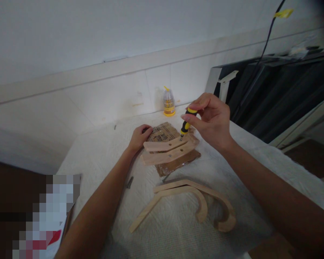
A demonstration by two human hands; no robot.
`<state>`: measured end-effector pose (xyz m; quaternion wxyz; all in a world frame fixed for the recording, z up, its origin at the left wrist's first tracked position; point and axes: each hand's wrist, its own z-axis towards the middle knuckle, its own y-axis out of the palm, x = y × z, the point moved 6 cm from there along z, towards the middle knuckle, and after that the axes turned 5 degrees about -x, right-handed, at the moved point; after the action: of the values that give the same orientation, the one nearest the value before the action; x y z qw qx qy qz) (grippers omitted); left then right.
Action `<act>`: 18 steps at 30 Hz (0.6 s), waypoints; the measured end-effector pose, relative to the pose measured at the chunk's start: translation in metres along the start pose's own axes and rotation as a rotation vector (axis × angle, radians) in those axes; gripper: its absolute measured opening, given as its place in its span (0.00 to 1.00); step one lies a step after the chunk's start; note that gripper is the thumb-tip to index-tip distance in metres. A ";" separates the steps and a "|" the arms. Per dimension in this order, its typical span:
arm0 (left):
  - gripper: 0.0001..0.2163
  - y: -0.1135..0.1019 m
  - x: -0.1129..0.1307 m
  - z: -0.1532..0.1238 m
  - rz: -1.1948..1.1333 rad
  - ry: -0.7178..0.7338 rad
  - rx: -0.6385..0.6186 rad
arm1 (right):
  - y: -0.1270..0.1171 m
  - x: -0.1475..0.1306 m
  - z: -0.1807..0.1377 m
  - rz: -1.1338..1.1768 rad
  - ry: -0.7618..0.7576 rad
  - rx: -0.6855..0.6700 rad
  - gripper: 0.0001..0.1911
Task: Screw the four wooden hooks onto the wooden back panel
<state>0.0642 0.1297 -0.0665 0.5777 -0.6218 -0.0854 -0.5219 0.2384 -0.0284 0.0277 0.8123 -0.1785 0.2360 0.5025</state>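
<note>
On the table (pixel 97 154) before me, two wood strips (pixel 157 146) cross the cardboard (pixel 164 131), my left hand (pixel 139 138) at its left edge, the screwdriver (pixel 185 126) in my right hand (pixel 214 119) at the farther strip. Behind stands a bottle (pixel 169 103), near the wall (pixel 110 97). Closer lie two hooks (pixel 203 206), screws (pixel 130 182) to their left.

I hold a yellow and black screwdriver (pixel 185 126) slanted, tip down at the far stick (pixel 159 146). This and the near stick (pixel 158 158), both pale and bent, lie side by side on brown cardboard (pixel 164 131).
</note>
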 end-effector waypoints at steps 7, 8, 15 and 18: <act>0.16 0.000 -0.001 0.001 -0.001 -0.004 -0.001 | 0.015 -0.002 0.001 0.212 0.115 -0.249 0.10; 0.16 0.001 -0.002 0.001 -0.004 -0.005 0.000 | 0.015 -0.003 0.001 0.213 0.105 -0.241 0.10; 0.15 0.000 0.000 0.000 -0.001 -0.009 0.005 | -0.005 0.003 -0.001 -0.063 0.034 0.091 0.14; 0.15 0.000 0.001 0.000 0.008 -0.005 -0.002 | -0.006 0.005 0.000 -0.044 0.041 0.039 0.12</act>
<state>0.0645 0.1292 -0.0653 0.5789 -0.6241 -0.0840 -0.5180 0.2454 -0.0279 0.0251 0.8214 -0.1778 0.2585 0.4762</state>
